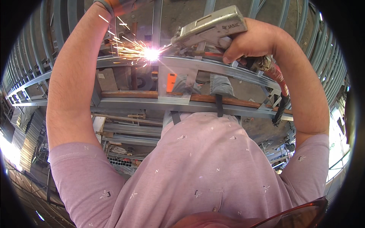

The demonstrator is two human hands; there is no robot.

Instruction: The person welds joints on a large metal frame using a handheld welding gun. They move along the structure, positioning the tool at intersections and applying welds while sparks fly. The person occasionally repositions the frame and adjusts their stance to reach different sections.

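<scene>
Right hand (254, 39), grip wrapped round a silver welding gun (211, 29), white arc (152, 55) sparking at the steel frame (224, 68), left hand (123, 5) near, its grip I can't make out

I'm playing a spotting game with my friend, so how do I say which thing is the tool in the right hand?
Find the silver metal frame stretching across the picture, then the blazing white glow at its upper bar. Just right of that, the right hand grips the tool: a chunky, scuffed, greyish block, unlike the long thin bars around it.
</scene>
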